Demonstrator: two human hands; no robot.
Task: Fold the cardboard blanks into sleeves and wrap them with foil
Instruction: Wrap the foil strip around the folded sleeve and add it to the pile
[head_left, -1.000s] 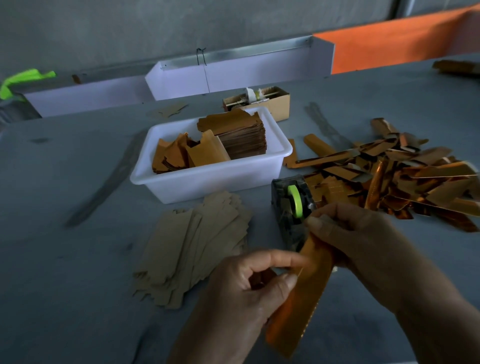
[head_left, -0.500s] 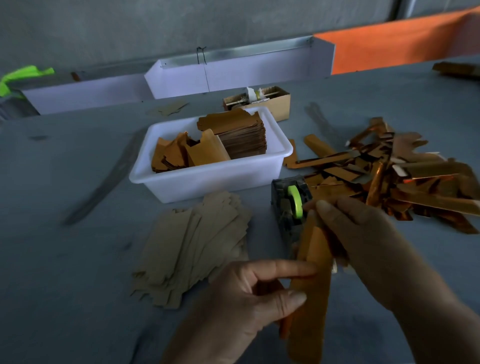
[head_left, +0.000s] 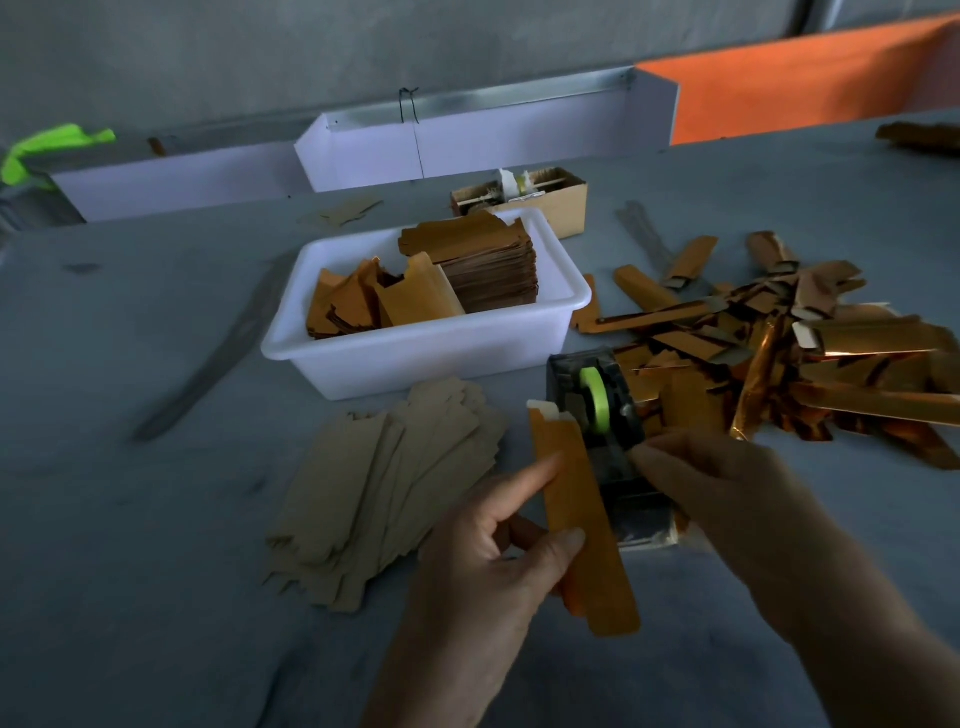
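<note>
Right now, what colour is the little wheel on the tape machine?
Bright green: the wheel on the dark tape dispenser, seen in the head view.

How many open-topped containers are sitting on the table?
2. A white plastic tub stands mid-table holding orange pieces and a stack of brown card; a small cardboard box sits just behind it. Nothing suggests another one is hidden.

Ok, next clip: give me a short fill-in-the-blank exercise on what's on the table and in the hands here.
1. The left hand holds an orange foil sleeve between thumb and ____.
2. The tape dispenser carries a roll of ____ colour.
3. The white tub sits on the far side of the pile of plain cardboard blanks, to the ____ of the heap of finished sleeves.
4. The right hand reaches toward the ____.

Missing words: forefinger; green; left; tape dispenser
</note>
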